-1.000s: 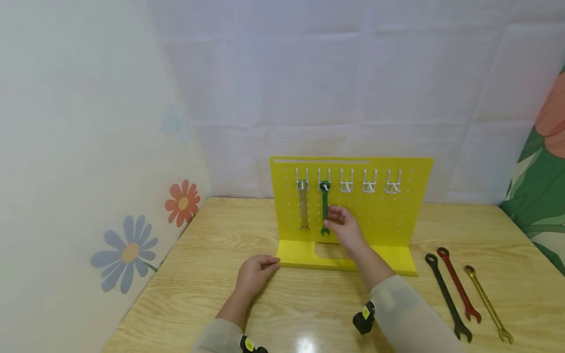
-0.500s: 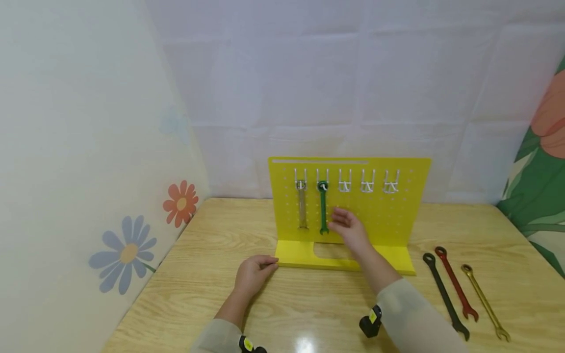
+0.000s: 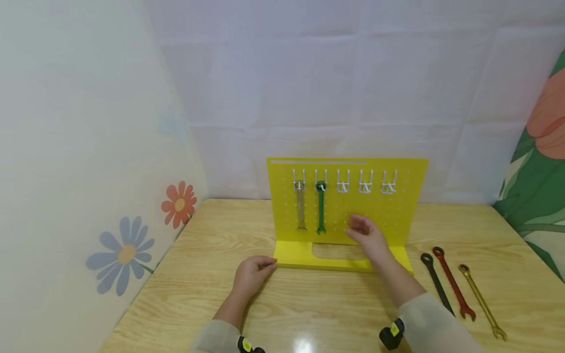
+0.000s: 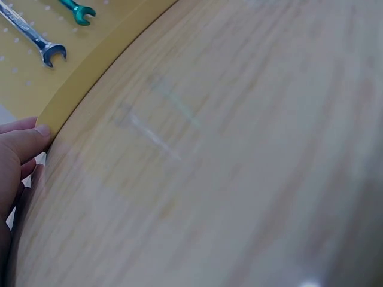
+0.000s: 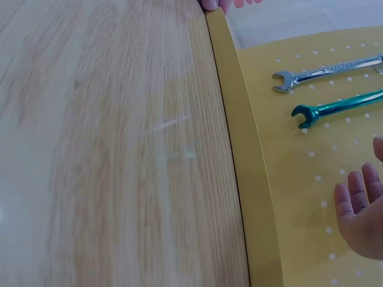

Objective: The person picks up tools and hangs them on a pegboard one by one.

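Note:
A yellow pegboard (image 3: 293, 248) stands upright on its flat base. From its two leftmost hooks hang a silver combination wrench (image 3: 301, 208) and a green combination wrench (image 3: 321, 211), open ends down. My left hand (image 3: 251, 277) pinches the base's front left corner, thumb on the edge in the left wrist view. My right hand (image 3: 372, 242) is held in front of the board, right of the green wrench, apart from it. Its fingers are loosely bent with nothing between them, as the right wrist view also shows.
Three white wire hooks (image 3: 365, 187) to the right of the green wrench are bare. Right of the board, a black wrench (image 3: 434, 279), a red wrench (image 3: 452, 282) and a gold wrench (image 3: 478, 296) lie on the wooden table (image 3: 309, 299). My right sleeve partly covers the black one.
My right hand has let go of the green wrench's lower part and moved right, away from it. The green wrench stays hanging. My left hand keeps its place on the base corner.

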